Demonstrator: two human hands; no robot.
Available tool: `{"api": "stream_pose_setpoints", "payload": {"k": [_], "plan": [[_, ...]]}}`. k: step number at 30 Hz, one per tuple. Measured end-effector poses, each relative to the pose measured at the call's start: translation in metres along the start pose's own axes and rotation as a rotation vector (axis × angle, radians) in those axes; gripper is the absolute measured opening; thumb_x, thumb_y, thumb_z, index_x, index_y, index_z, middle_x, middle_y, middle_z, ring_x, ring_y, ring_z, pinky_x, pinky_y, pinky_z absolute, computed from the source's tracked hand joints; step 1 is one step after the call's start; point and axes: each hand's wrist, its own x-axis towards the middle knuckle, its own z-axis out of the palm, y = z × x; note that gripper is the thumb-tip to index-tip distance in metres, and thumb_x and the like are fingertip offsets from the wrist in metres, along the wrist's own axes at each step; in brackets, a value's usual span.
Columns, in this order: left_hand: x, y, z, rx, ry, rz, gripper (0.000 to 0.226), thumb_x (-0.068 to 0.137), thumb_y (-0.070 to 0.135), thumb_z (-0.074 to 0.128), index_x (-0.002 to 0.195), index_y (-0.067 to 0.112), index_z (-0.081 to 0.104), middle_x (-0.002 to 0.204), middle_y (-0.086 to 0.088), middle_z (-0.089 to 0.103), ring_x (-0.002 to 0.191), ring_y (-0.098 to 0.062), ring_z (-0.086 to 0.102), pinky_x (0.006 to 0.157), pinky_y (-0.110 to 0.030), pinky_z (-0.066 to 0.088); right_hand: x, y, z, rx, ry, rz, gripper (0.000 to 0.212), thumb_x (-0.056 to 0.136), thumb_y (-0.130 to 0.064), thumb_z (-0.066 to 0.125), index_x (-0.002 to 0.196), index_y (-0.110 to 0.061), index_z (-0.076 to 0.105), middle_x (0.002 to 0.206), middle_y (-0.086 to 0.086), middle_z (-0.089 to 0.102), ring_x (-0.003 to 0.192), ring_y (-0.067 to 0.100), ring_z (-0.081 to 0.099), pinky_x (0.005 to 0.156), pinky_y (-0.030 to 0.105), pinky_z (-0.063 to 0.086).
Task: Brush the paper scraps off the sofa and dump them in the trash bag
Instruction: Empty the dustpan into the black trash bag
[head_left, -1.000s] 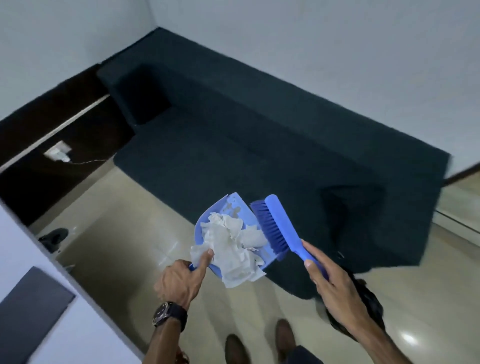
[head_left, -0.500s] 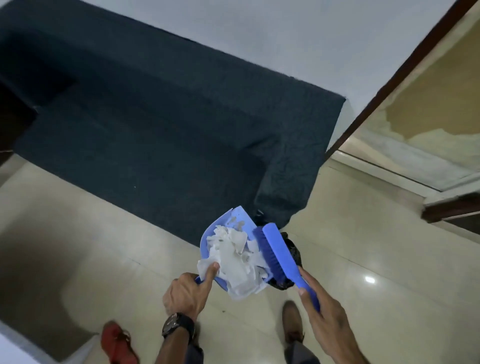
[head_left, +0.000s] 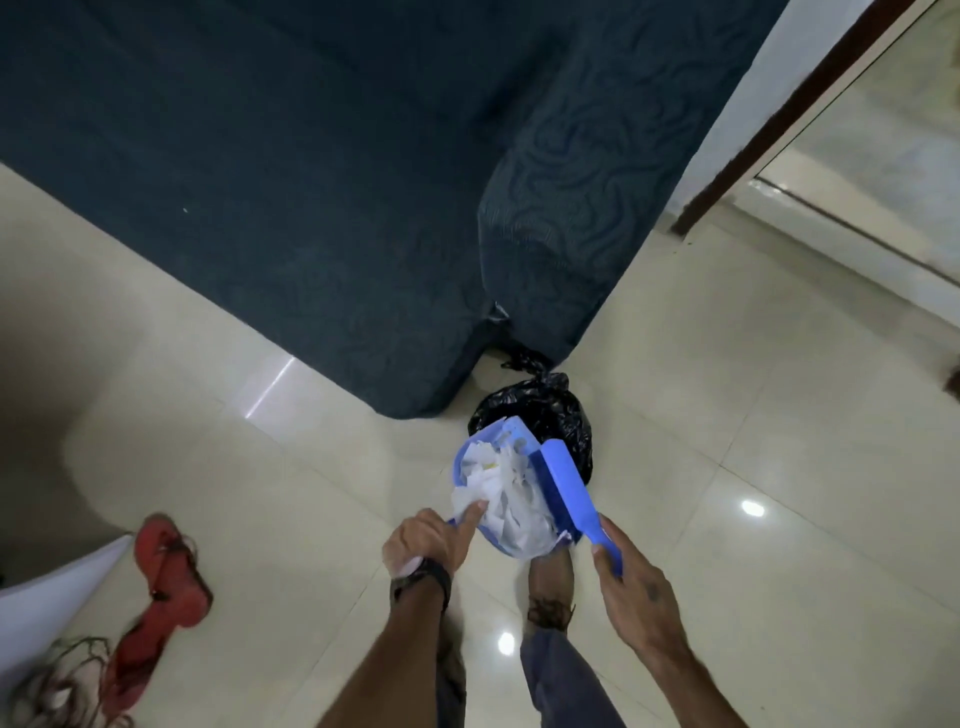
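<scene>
Two hands busy, frame bottom centre: left hand (head_left: 426, 543) grips blue dustpan (head_left: 511, 436) full of paper scraps (head_left: 506, 499); right hand (head_left: 636, 587) grips blue brush (head_left: 569, 486). Black trash bag (head_left: 540, 410) just beyond. No readable writing.

A red sandal (head_left: 169, 566) lies on the cream tiled floor (head_left: 779, 415), near tangled cords (head_left: 57, 686).

the sofa (head_left: 291, 171) stands on the floor (head_left: 779, 415) at the back. the trash bag (head_left: 550, 415) sits on the floor just before the sofa's right arm. the dustpan (head_left: 470, 447) holding paper scraps (head_left: 511, 499) is just before the bag, the brush (head_left: 569, 491) at its right edge. a sandal (head_left: 163, 566) lies far left on the floor.
</scene>
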Motion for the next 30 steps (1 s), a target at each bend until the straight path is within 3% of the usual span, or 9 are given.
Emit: {"api": "stream_pose_setpoints", "payload": {"k": [2,7,10,14,18,20,24,27,30], "plan": [[0.013,0.012,0.007,0.021,-0.036,0.012,0.098,0.081,0.100,0.030,0.122,0.020,0.069,0.128,-0.001,0.074,0.122,-0.022,0.069,0.098,-0.031,0.050,0.020,0.010,0.006,-0.016,-0.025,0.023,0.047,0.103,-0.052,0.040,0.150,-0.052,0.043,0.097,-0.009,0.072,0.086,0.019,0.069,0.086,0.040,0.057],[0.039,0.038,0.008,0.095,-0.101,0.038,0.104,0.082,0.099,0.031,0.137,0.019,0.067,0.137,-0.004,0.072,0.127,-0.027,0.068,0.100,-0.035,0.052,0.059,0.013,0.010,-0.108,-0.074,0.027,0.051,0.104,-0.052,0.037,0.154,-0.045,0.041,0.136,-0.002,0.068,0.117,0.030,0.065,0.102,0.046,0.052],[0.048,0.057,0.000,0.134,-0.143,0.061,0.108,0.082,0.099,0.022,0.136,0.017,0.069,0.134,-0.009,0.073,0.123,-0.031,0.070,0.100,-0.039,0.056,0.071,0.009,0.007,-0.168,-0.072,-0.003,0.051,0.106,-0.047,0.037,0.157,-0.041,0.039,0.135,0.004,0.069,0.119,0.034,0.064,0.102,0.046,0.051],[0.058,0.076,-0.019,0.217,-0.172,0.123,0.081,0.096,0.070,0.020,0.131,0.019,0.072,0.131,-0.009,0.074,0.121,-0.030,0.068,0.100,-0.036,0.051,0.076,-0.001,-0.002,-0.206,-0.033,-0.037,0.052,0.108,-0.044,0.039,0.159,-0.038,0.036,0.126,0.009,0.071,0.115,0.036,0.064,0.097,0.044,0.051],[0.062,0.093,-0.037,0.228,-0.198,0.144,0.048,0.098,0.042,0.034,0.117,0.023,0.073,0.110,-0.002,0.080,0.108,-0.024,0.074,0.102,-0.035,0.054,0.076,-0.014,-0.011,-0.349,0.046,-0.175,0.051,0.108,-0.038,0.044,0.158,-0.033,0.038,0.114,0.010,0.074,0.105,0.036,0.068,0.084,0.039,0.051],[0.066,0.098,-0.037,0.186,-0.237,0.119,0.040,0.098,0.037,0.037,0.115,0.025,0.072,0.102,0.000,0.082,0.100,-0.019,0.078,0.095,-0.030,0.056,0.079,-0.018,-0.010,-0.416,0.046,-0.225,0.053,0.107,-0.041,0.046,0.158,-0.032,0.037,0.112,0.008,0.074,0.103,0.034,0.069,0.083,0.038,0.052],[0.073,0.104,-0.037,0.213,-0.265,0.144,0.034,0.099,0.040,0.042,0.104,0.023,0.071,0.094,0.003,0.082,0.094,-0.015,0.078,0.071,-0.025,0.048,0.087,-0.020,-0.008,-0.447,0.019,-0.240,0.057,0.106,-0.043,0.048,0.160,-0.032,0.036,0.117,0.007,0.072,0.107,0.032,0.068,0.086,0.038,0.052],[0.073,0.108,-0.042,0.411,-0.142,0.182,0.053,0.099,0.059,0.038,0.108,0.023,0.076,0.102,0.004,0.081,0.102,-0.019,0.076,0.087,-0.026,0.053,0.090,-0.021,-0.011,-0.410,0.059,-0.267,0.056,0.106,-0.040,0.050,0.159,-0.031,0.036,0.114,0.007,0.072,0.106,0.033,0.068,0.085,0.039,0.053],[0.074,0.108,-0.038,0.461,-0.094,0.184,0.081,0.094,0.085,0.029,0.119,0.024,0.077,0.120,0.000,0.077,0.116,-0.024,0.071,0.092,-0.032,0.048,0.091,-0.020,-0.015,-0.374,0.117,-0.306,0.054,0.106,-0.039,0.049,0.158,-0.030,0.039,0.111,0.006,0.074,0.103,0.033,0.069,0.082,0.039,0.053]]}}
